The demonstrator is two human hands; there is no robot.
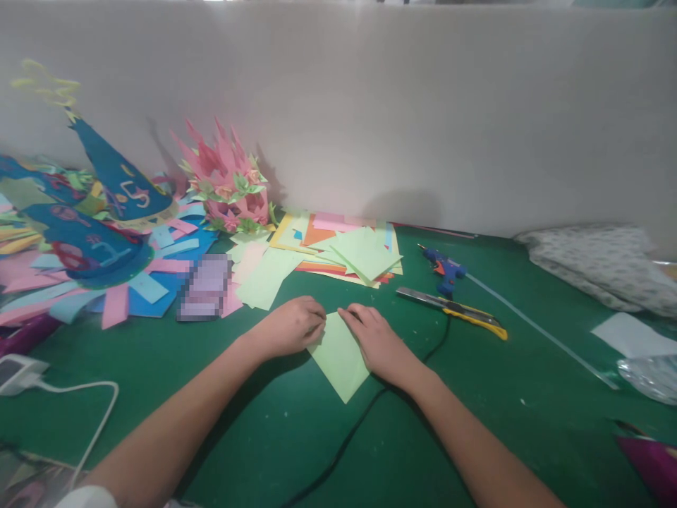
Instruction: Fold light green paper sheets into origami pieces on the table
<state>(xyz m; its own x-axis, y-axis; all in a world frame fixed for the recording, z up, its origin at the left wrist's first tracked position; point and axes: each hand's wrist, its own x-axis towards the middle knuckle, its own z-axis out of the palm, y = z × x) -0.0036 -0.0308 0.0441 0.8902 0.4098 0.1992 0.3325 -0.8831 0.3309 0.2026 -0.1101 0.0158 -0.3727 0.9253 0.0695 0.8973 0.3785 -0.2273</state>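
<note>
A light green square of paper [343,356] lies on the green tabletop between my hands, one corner pointing towards me. My left hand [296,326] has its fingers curled and closed on the upper left edge of the paper. Along the upper right edge rests my right hand [378,342], its thumb and fingers closed at the far corner. The fingertips of both hands meet close together at that corner, and the exact grip beneath them is partly hidden.
Beyond my hands is a pile of coloured paper [364,254]. To the right lie a blue glue gun [444,268], a yellow cutter knife [476,317] and a clear glue stick [539,328]. Blue cone hats [113,173] and a pink paper crown [227,176] stand left. A black cord [354,430] crosses the table.
</note>
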